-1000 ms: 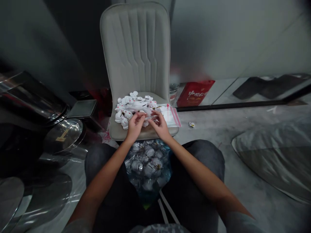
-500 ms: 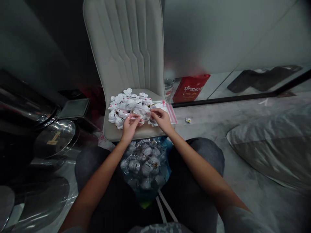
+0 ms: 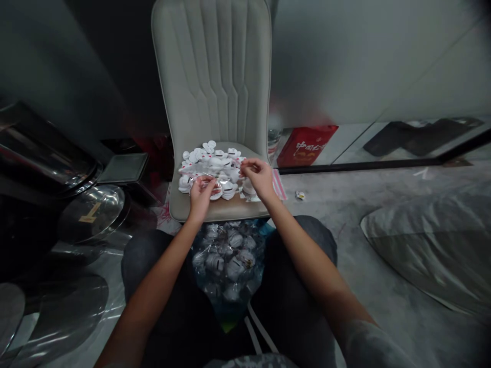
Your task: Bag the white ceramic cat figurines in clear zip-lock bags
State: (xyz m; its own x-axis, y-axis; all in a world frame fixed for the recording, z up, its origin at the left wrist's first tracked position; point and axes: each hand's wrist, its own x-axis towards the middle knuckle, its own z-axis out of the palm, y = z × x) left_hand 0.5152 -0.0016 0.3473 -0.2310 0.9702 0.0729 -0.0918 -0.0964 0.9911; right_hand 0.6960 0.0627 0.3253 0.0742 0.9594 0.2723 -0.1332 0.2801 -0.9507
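Observation:
Both my hands are over a beige padded chair seat [image 3: 222, 208], pinching a clear plastic bag [image 3: 222, 173] stretched between them. My left hand [image 3: 201, 191] holds its lower edge, and my right hand [image 3: 259, 177] holds its far corner. Under and behind the film lies a heap of small white cat-like figures [image 3: 199, 161] with black and red marks. A stack of clear bags with red-striped edges [image 3: 279, 185] pokes out beside my right hand. Between my knees sits a clear bag of wrapped white figures [image 3: 230, 263].
The chair's tall quilted backrest [image 3: 213, 76] rises ahead. Shiny round metal discs [image 3: 92, 214] stand to the left. A red box [image 3: 307, 146] rests against the glass at the back right. A small wrapper [image 3: 300, 195] lies on the grey floor.
The plastic film is now pulled wider across the heap, with my right hand farther right and up. My view has shifted slightly as well.

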